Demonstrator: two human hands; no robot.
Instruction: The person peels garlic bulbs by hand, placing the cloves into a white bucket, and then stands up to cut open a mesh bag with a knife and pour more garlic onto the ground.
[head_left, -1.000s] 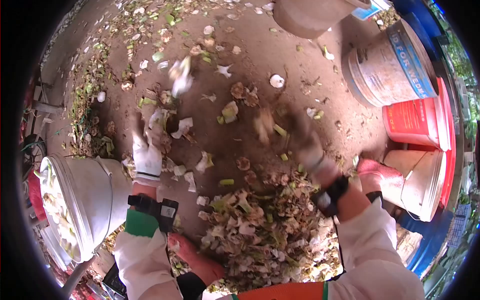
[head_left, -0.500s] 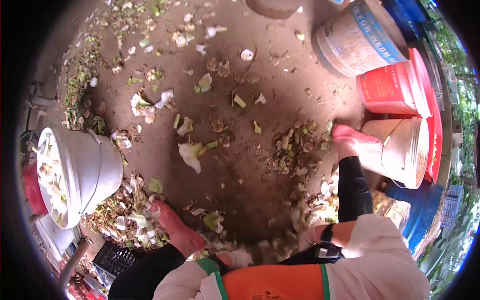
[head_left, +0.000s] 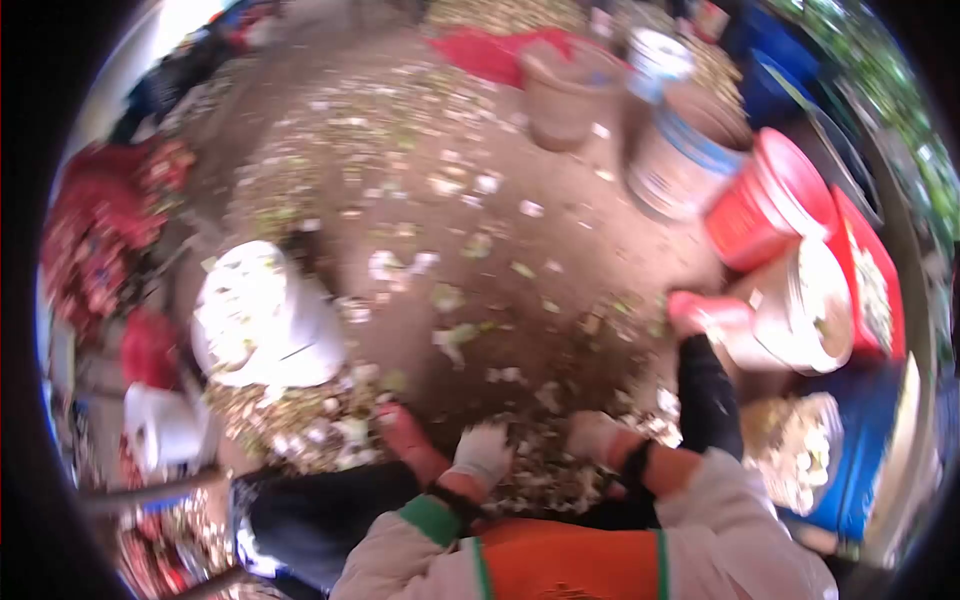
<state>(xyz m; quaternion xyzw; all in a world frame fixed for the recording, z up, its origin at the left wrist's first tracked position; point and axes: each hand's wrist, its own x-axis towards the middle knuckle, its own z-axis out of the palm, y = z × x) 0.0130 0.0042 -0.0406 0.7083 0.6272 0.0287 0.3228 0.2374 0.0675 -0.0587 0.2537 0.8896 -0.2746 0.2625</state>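
My left hand, in a whitish glove, is low in the middle of the view, at the near edge of a heap of pale and greenish plant scraps. On the other side of that heap is my right hand, with a dark band around the wrist. Both hands are close to the scraps, and motion blur smears their fingers. Whether either one holds any of the scraps cannot be made out. My feet in pinkish footwear stand apart on either side of the heap.
A white bucket full of pale pieces stands at left, with more scraps around its base. On the right are a red bucket, a cream bucket and a blue container. Scraps litter the brown floor.
The view has tilted up, showing more floor and containers at the back. Both hands have come up from the bottom edge and now show more fully over the scraps.
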